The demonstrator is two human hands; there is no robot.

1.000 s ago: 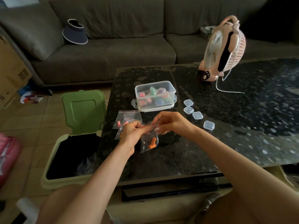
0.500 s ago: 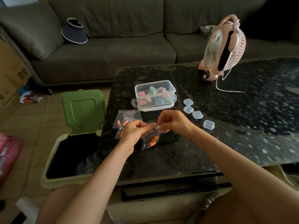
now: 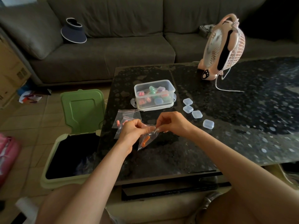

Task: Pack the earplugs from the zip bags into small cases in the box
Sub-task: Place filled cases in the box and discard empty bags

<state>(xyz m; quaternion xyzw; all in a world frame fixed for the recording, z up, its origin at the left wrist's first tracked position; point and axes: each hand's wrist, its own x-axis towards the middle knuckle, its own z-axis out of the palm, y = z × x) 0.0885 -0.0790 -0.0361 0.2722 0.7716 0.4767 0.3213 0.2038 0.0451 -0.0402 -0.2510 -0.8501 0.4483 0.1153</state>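
Above the dark table (image 3: 226,143), left hand (image 3: 131,132) and right hand (image 3: 174,122) each pinch the top edge of a clear zip bag (image 3: 146,140) holding orange earplugs (image 3: 145,140), near the plastic box (image 3: 154,94).

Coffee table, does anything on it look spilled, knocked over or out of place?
Nothing stands out. The box stands upright, four small cases lie in a row right of it, spare zip bags lie flat, and the left hand and right hand pinch one zip bag with orange earplugs inside.
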